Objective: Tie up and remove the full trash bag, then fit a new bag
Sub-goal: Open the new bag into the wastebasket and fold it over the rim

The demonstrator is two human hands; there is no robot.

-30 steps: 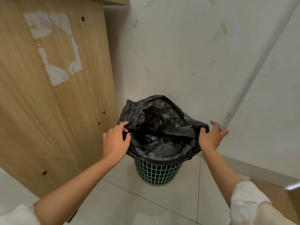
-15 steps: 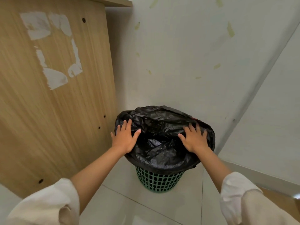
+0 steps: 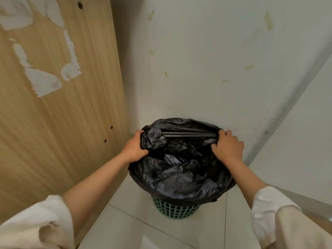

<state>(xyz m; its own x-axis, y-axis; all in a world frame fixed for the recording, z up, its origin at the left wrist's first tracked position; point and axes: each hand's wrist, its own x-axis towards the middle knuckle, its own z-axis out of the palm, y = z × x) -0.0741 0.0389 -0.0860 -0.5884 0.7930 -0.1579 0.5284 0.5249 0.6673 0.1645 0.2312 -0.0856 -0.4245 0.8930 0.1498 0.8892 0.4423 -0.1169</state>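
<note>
Pale floor tiles (image 3: 161, 229) meet a white wall (image 3: 206, 60) in a corner, and at nine o'clock from the bin a tall wooden panel (image 3: 59, 114) stands, its face marked by torn white paper patches (image 3: 42, 83) and a few small dark holes. At seven o'clock of the view a cream sleeve (image 3: 34, 225) is pushed up the forearm, and the left hand (image 3: 133, 150) is clenched on a bunched wad of black plastic at the ten o'clock edge of the bag. That black trash bag (image 3: 179, 177) sits in a green lattice bin (image 3: 175, 210) on the floor, close to the wall; its rim is folded over the bin's top, hiding all but the lower mesh, and its crinkled lining sags inward. A taut pleated strip of the bag runs between the two hands across the far side of the opening. At two o'clock on the bag the right hand (image 3: 228, 147) grips the plastic, fingers curled over the edge and thumb tucked inside. The right forearm runs down to another cream sleeve (image 3: 280, 220) at five o'clock.
</note>
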